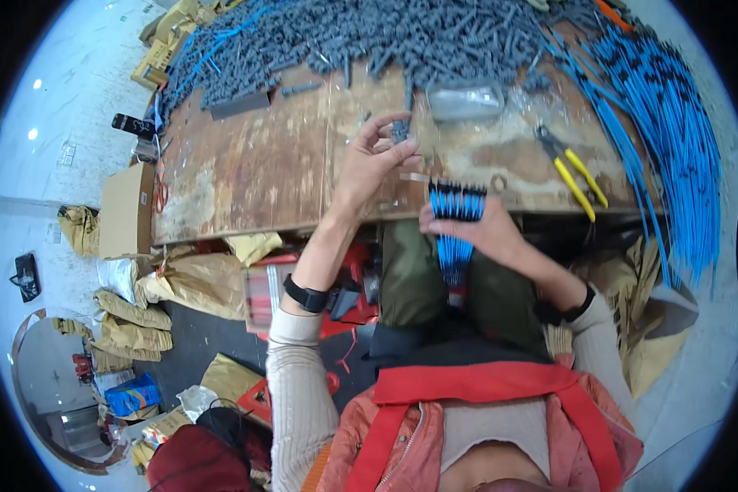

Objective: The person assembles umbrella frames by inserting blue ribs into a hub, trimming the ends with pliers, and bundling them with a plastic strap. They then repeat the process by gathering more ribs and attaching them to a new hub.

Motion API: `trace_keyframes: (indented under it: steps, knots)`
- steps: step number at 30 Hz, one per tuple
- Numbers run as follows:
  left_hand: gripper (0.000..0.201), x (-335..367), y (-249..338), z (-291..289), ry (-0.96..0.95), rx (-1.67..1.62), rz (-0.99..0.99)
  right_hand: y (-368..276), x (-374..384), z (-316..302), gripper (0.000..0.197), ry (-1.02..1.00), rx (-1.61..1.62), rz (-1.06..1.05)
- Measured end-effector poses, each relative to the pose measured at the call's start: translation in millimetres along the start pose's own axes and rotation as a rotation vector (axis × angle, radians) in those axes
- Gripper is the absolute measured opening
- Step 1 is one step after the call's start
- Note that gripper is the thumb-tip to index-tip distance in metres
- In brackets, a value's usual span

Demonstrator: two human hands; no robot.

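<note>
My left hand [373, 164] is above the front part of the wooden table, its thumb and fingers pinching a small grey plastic part [400, 129]. Close to it on the right, my right hand [488, 234] is closed round a bundle of thin blue tubes [453, 246] with black tips. The tips fan out at the top, near the table edge, and the lower ends hang down between my knees. A thin pale strip [415, 177] sticks out to the left of the black tips; I cannot tell what it is.
Many grey plastic parts [344, 37] are heaped across the back. A clear plastic tray [465, 100], yellow-handled pliers [578, 172] and a dark bar [239, 105] lie on the table [254, 172]. More blue tubes [672, 139] hang off the right side. A cardboard box [127, 209] stands left.
</note>
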State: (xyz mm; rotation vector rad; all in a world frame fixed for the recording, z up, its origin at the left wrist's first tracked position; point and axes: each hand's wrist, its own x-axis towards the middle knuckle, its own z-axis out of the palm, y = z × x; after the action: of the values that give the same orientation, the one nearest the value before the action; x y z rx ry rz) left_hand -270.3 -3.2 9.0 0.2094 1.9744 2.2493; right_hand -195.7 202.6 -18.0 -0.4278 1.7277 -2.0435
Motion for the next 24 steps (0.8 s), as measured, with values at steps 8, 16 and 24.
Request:
trace_keyframes:
  steps: [8, 16, 24]
  knots:
    - [0.047, -42.8, -10.7, 20.0, -0.036, -0.569, -0.051, 3.9, 4.1, -5.7, 0.022, 0.025, 0.072, -0.093]
    - [0.038, -40.1, -21.0, 18.2, -0.032, -0.529, -0.053, -0.6, 0.7, 4.8, 0.023, 0.043, 0.096, -0.062]
    - [0.03, -33.2, -18.7, 18.7, -0.085, -0.603, -0.042, 4.3, 5.3, 2.6, 0.026, 0.02, 0.059, -0.069]
